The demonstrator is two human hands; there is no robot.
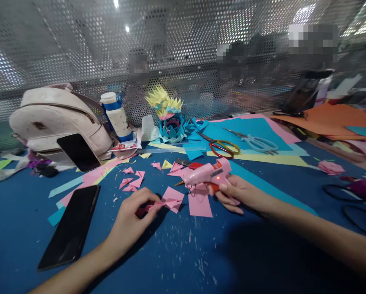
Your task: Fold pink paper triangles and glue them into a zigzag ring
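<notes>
My left hand [136,216] pinches a folded pink paper piece [171,201] between thumb and fingertips, low over the blue table. Wrapped round the handle of a pink hot glue gun [207,175], my right hand [233,194] holds it with the nozzle pointing left. A small orange light glows on the gun's side. Beneath the gun lies a flat pink paper square [200,205]. Beyond my left hand are several small folded pink triangles [133,181] and a yellow one [166,164].
Behind stand a folded-paper model [171,122], a bottle [117,116] and a white backpack [57,118]. Red-yellow scissors [222,147] and light-blue scissors [259,143] rest on blue paper. A black phone [71,228] lies left; another phone [78,152] leans on the backpack. Orange paper [332,118] is at right.
</notes>
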